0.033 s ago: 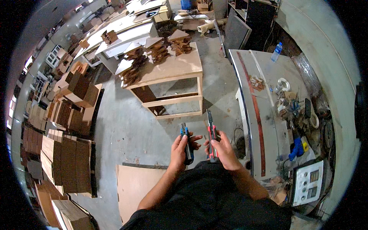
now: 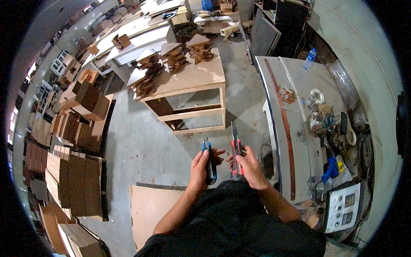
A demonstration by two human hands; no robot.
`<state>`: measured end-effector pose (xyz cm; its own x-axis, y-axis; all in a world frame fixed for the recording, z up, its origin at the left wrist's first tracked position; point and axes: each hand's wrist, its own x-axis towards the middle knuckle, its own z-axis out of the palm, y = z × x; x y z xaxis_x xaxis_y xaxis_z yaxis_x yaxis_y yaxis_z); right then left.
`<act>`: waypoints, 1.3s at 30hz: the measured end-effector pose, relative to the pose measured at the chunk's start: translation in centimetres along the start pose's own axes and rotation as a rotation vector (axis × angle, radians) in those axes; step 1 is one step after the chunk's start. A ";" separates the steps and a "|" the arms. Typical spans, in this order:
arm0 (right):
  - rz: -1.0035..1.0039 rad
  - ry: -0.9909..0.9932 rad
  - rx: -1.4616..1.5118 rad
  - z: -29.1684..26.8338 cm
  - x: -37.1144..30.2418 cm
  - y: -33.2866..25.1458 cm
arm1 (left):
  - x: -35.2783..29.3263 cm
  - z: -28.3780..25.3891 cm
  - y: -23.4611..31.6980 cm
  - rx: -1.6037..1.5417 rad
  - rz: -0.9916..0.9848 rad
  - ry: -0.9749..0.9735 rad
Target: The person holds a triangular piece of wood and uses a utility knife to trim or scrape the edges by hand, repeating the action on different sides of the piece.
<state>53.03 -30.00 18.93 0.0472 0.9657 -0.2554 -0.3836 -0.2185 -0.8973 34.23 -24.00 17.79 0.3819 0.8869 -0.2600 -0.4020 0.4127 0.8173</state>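
My left hand [image 2: 199, 166] grips a slim blue-and-black hand tool [image 2: 209, 167], its short metal tip pointing away from me. Whether that tool is a cutter or pliers I cannot make out. The thumb lies along it, and the other fingers reach out on its right side. Beside it, my right hand [image 2: 250, 168] is closed on a red-and-black utility knife [image 2: 237, 159], thumb on top and long dark blade pointing forward. Both tools are held upright, close to my body, apart from each other and above the grey floor.
Ahead stands a wooden table [image 2: 197, 76] bearing several stacks of cut wood pieces [image 2: 174, 58]. To the right, a grey workbench [image 2: 274, 111] holds a water bottle [image 2: 309, 59], tape rolls and clutter, with a control panel [image 2: 343, 207] near me. Stacked boards [image 2: 85, 186] line the left.
The view has shifted very slightly. Both hands keep their tools in nearly the same place; the left hand's outstretched fingers have moved a little.
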 end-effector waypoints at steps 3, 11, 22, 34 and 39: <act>0.026 -0.025 -0.106 -1.7 4.9 -2.3 | 4.4 2.0 0.6 -0.048 0.023 0.018; -0.073 -0.083 -0.399 -1.6 14.5 -3.2 | 12.4 4.5 4.5 -0.251 -0.197 -0.093; -0.213 0.001 -0.475 2.5 26.3 -3.2 | 25.3 -3.8 6.6 -0.044 -0.131 -0.056; 0.188 0.123 -0.044 5.9 34.0 -5.1 | 31.6 -10.6 9.2 0.247 0.022 -0.137; 0.228 0.063 0.009 4.7 35.5 -5.2 | 32.7 -11.0 9.2 0.137 -0.018 -0.062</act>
<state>52.40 6.08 16.20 0.0162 0.8809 -0.4731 -0.3991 -0.4281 -0.8108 33.87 11.13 11.15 0.4405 0.8634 -0.2458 -0.2791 0.3920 0.8766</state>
